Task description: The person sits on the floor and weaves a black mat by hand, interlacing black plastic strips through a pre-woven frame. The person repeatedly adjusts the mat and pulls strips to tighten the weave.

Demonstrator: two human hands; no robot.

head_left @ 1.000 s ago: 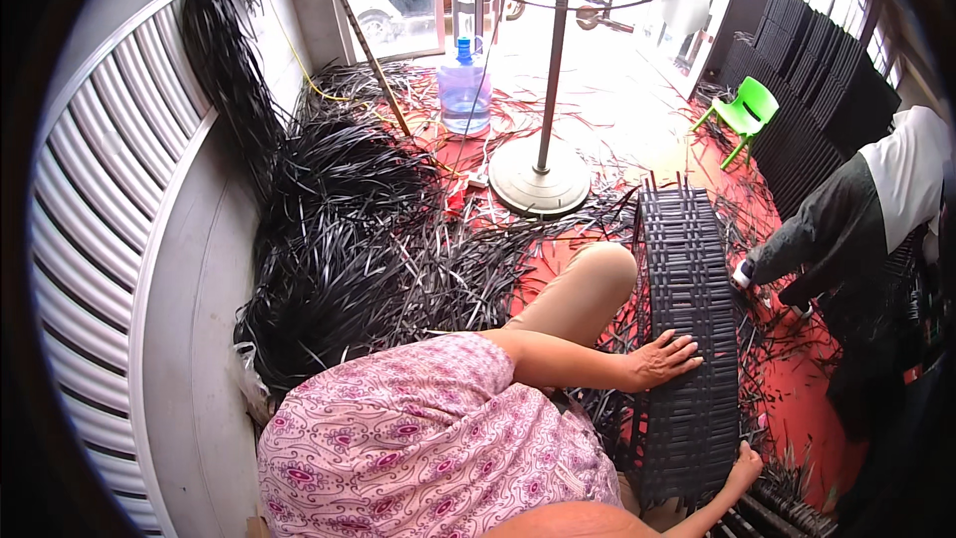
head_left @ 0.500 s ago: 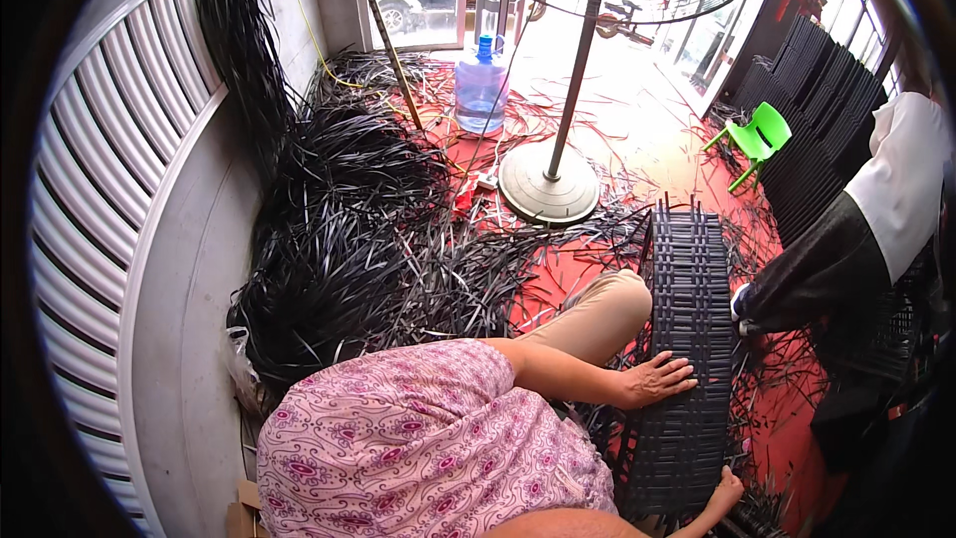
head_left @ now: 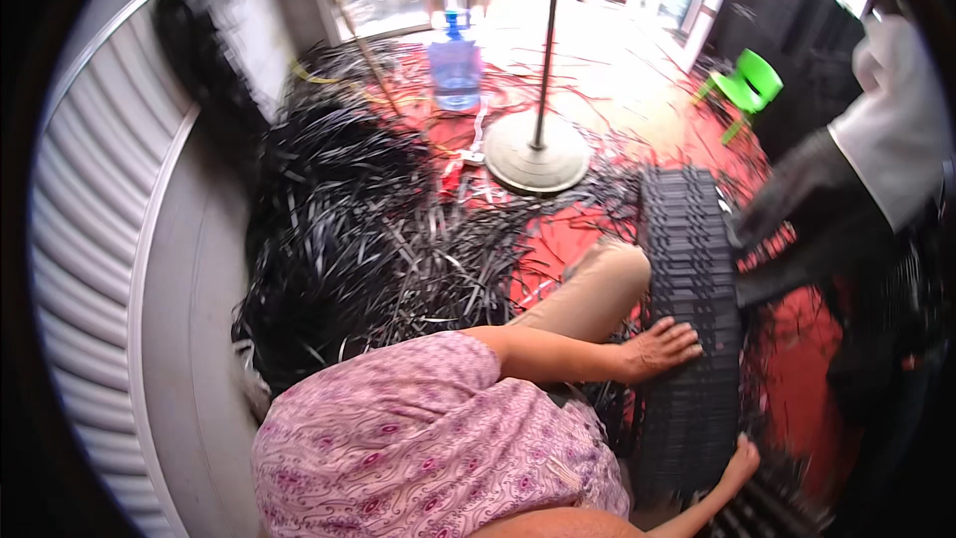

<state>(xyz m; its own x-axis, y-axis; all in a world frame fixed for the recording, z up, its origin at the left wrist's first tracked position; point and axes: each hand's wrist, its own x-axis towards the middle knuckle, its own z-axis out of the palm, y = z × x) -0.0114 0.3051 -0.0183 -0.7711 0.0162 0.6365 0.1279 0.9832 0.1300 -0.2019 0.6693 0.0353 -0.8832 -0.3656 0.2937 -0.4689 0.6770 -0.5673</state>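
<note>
A long black panel (head_left: 687,249), woven from flat strips, stands beside my bent knee (head_left: 607,284) and runs away from me. My left hand (head_left: 659,350) lies flat on its woven face, fingers stretched out and a little apart. At the near right edge of the panel is my right hand (head_left: 739,463), its fingers drawn together. Blur and the small size of the fingertips hide what they pinch.
Loose black strips (head_left: 339,229) are heaped to the left by the ridged metal shutter (head_left: 110,269). Ahead are a stand's round base (head_left: 536,151), a blue water bottle (head_left: 455,70) and a green chair (head_left: 749,85). Another person's dark-clothed leg (head_left: 807,209) is close on the right.
The whole view has shifted, so most things sit higher in it and look blurred. My left hand stays flat on the panel, and my right hand stays at its near edge.
</note>
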